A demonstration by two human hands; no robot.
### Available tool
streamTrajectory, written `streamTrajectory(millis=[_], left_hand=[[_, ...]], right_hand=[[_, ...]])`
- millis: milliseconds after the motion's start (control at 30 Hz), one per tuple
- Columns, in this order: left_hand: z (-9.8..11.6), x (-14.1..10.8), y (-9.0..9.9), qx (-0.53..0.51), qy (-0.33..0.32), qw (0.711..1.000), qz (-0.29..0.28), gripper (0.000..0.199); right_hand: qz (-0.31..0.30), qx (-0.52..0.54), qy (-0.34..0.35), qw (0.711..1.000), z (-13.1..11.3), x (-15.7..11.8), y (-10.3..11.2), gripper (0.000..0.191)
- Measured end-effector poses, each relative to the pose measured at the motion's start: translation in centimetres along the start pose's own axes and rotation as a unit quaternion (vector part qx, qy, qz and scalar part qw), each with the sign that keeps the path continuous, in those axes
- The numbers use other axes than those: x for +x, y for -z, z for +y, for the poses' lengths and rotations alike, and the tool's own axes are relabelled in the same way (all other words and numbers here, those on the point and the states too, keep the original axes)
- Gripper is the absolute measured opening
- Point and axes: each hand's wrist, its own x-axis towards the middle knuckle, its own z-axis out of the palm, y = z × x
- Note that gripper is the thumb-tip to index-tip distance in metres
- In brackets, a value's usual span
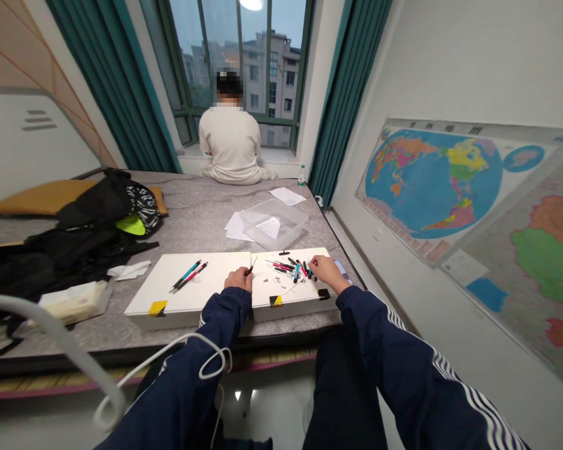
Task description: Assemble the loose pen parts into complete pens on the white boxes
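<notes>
From my remote station, I read the head view as follows. The left hand is at the inner edge of the left white box, beside the seam with the right white box; its thumb and fingers pinch a slim dark pen part. The right hand is at the right side of the right white box, fingertips bent toward the loose pen parts; I cannot tell whether they grip a piece. The loose pen parts, in red, black and blue, lie scattered on the right white box. On the left white box, I note a blue pen and a red pen, slanted side by side. Beyond the boxes is a translucent plastic bin, near white paper sheets
</notes>
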Motion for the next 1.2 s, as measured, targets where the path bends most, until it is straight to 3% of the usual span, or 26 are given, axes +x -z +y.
streamTrajectory(millis=[133, 233, 367, 467, 867, 1200], left_hand=[[0.1, 0.0, 0.1, 0.003, 0.003, 1.0, 0.003, 0.026], [0.3, -0.1, 0.0, 0.011, 0.003, 1.0, 0.008, 0.026], [0.4, -0.2, 0.0, 0.02, 0.001, 1.0, 0.009, 0.027], [0.5, -0.2, 0.1, 0.02, 0.003, 1.0, 0.007, 0.028], [0.9, -0.7, 0.9, 0.008, 0.012, 1.0, 0.008, 0.026], [0.0, -0.3, -0.2, 0.004, 0.009, 1.0, 0.01, 0.029]], right_hand=[[0.047, 0.045, -0.015, 0.998, 1.7, -0.7, 0.0, 0.022], [0.105, 0.113, -0.047, 0.987, 3.1, -1.0, -1.2, 0.025], [0.194, 0.235, -0.107, 0.947, 4.5, -1.6, -3.6, 0.033], [0.224, 0.287, -0.129, 0.923, 5.1, -2.1, -5.0, 0.035], [0.209, 0.311, -0.125, 0.919, 5.7, -2.4, -5.8, 0.035], [0.205, 0.317, -0.112, 0.919, 5.9, -2.4, -6.0, 0.032]])
